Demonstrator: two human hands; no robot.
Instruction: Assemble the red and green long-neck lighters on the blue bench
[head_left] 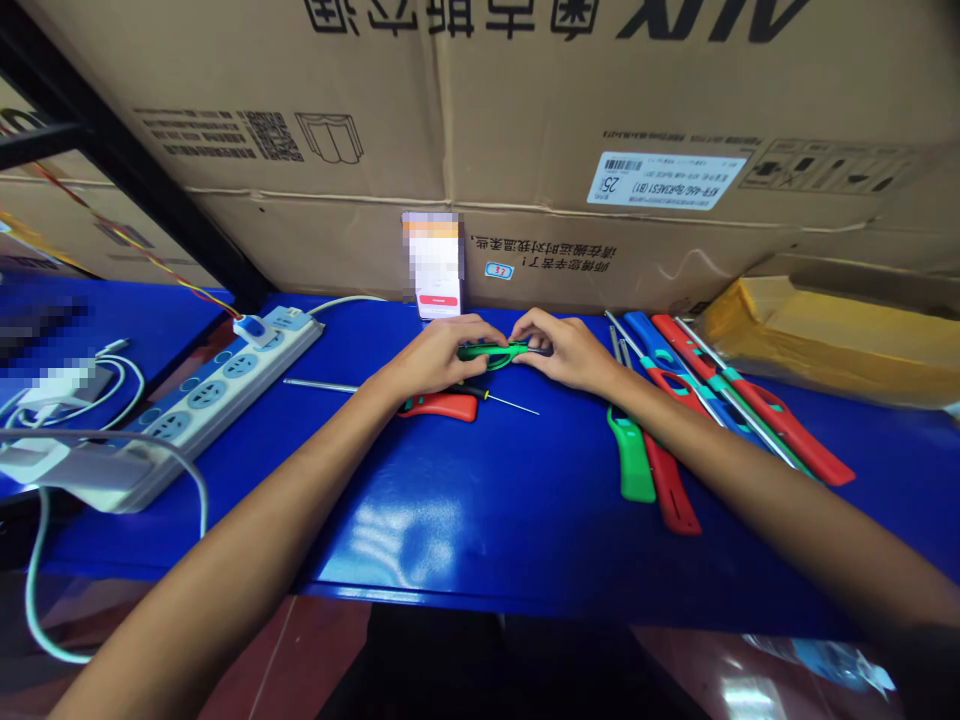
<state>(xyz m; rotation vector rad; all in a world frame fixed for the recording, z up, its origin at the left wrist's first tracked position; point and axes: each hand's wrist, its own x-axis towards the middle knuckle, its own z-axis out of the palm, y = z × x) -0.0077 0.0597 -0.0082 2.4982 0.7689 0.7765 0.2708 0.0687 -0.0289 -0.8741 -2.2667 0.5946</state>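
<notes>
A green utility lighter [491, 352] is held level between my two hands above the blue table, its trigger-guard loop facing me. My left hand [450, 352] is closed around its left end, thumb below and fingers above. My right hand [562, 345] pinches its right end, near a dark, narrow part that I cannot make out clearly. Under my left hand lie a red utility lighter [446, 405], its metal tube pointing left, and a thin screwdriver [511, 403], its dark handle partly hidden.
Several red, blue and green lighters [776, 425] lie right, partly beneath my right forearm. A lit phone [436, 270] leans on a large cardboard box [525, 110]. A power strip [225, 385] with cables stands left. An opened yellow-taped carton [825, 330] sits back right.
</notes>
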